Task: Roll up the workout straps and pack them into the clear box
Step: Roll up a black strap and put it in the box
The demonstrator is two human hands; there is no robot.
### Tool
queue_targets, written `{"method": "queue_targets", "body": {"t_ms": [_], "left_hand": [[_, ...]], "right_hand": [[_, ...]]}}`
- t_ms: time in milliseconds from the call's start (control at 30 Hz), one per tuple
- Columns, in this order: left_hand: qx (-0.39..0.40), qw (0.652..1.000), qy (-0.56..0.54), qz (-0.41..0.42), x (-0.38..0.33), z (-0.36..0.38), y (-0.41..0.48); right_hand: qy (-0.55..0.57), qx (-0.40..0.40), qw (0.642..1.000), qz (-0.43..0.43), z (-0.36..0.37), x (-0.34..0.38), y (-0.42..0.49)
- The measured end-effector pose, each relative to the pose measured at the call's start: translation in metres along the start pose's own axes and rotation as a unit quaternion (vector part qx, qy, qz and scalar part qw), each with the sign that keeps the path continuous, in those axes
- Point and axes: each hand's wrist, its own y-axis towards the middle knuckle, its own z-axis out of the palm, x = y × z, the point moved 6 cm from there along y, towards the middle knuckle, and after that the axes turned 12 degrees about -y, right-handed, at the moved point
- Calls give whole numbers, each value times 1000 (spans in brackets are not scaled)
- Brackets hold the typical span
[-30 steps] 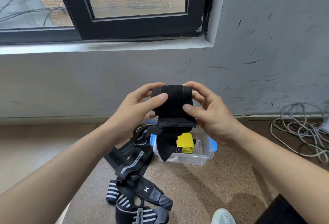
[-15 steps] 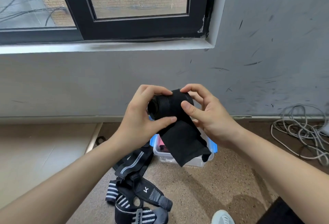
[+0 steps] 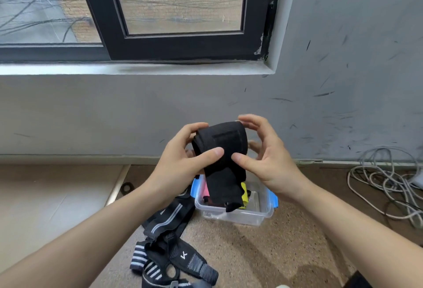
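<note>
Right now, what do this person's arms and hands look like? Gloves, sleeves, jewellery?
Two bare hands, left hand and right hand, no gloves. The left forearm and right forearm are uncovered to the frame edge: no sleeves, watch or bands. No rings show on the fingers.

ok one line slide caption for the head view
Left hand and right hand hold a half-rolled black strap over the clear box, more straps lying on the floor.

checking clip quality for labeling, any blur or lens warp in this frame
Head view: the right hand is motion-blurred at its fingers; the black strap and left hand are sharp; the window frame leans, likely from the wide lens.
</note>
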Motion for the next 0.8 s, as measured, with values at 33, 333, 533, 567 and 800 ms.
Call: {"method": "queue_targets", "body": {"t_ms": [33,333,533,567,800], "left_hand": [[2,1000,10,12,-1,-1,0],[89,981,125,120,-6,1,-4],[120,968,157,154,-10,4,-5],[124,967,165,151,-10,5,-5],[87,984,150,44,-8,0,0]], "right_hand": [[-10,4,1000,2,0,0,0],[121,72,986,90,7,-10,-1],[142,94,980,102,8,-9,0],[157,88,978,104,7,-9,1],[187,53,979,60,2,-10,3]]}}
